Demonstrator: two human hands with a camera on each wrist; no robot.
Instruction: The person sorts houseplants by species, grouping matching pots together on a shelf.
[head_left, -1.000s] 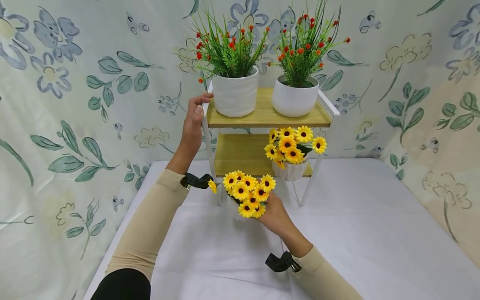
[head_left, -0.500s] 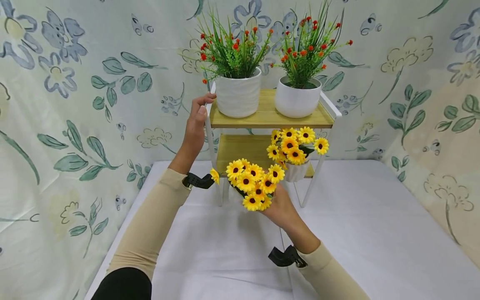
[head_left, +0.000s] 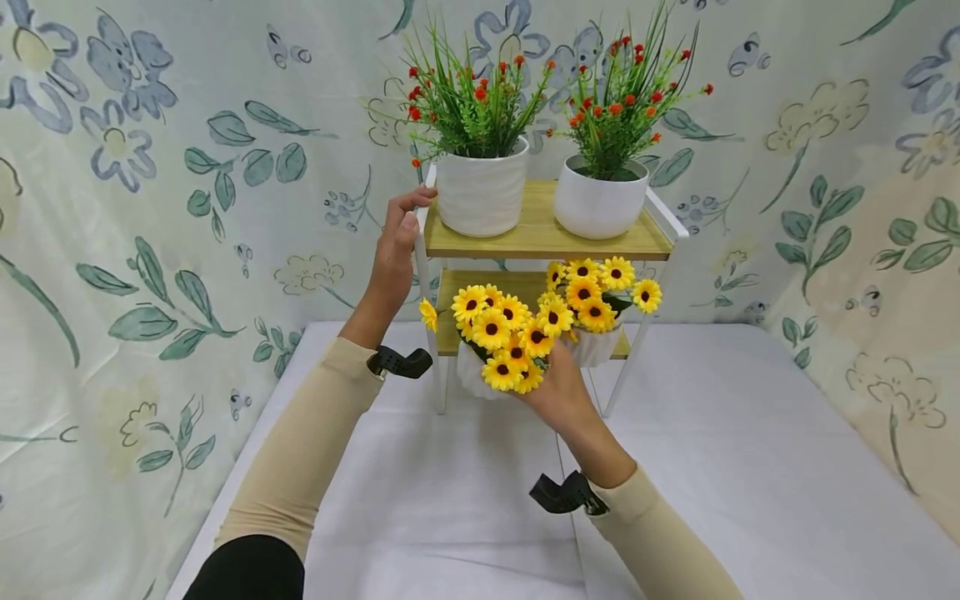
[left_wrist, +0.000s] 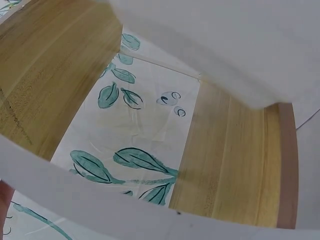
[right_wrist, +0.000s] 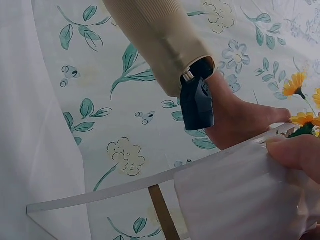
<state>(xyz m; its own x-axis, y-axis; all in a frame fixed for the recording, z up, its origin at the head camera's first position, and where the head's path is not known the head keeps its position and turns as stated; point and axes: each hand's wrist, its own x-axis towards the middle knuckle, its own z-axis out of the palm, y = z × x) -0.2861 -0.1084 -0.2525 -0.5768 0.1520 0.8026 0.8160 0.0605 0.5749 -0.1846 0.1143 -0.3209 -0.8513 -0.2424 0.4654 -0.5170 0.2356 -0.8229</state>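
My left hand [head_left: 397, 242] holds the top left rail of a two-tier shelf [head_left: 540, 204] with wooden boards and a white metal frame. Its fingertips reach over the rail beside a pot. My right hand [head_left: 558, 383] grips a ribbed white pot [head_left: 474, 373] of yellow sunflowers [head_left: 495, 329], raised in front of the lower board [head_left: 457, 292]. In the right wrist view the right thumb [right_wrist: 295, 152] lies at the pot's rim. The blooms overlap a second sunflower pot [head_left: 596, 346] on the lower board's right side. The right fingers are mostly hidden behind the flowers.
On the top board stand two white pots, the left one [head_left: 480, 196] and the right one [head_left: 600, 204], with grassy red-flowered plants. The shelf stands on a white-covered table [head_left: 712, 433]. Behind hangs a floral cloth [head_left: 285, 242]. Slim white legs [head_left: 622, 387] edge the shelf.
My right hand has lifted the sunflower pot up and forward, from below the lower board to in front of it. My left hand stays on the rail.
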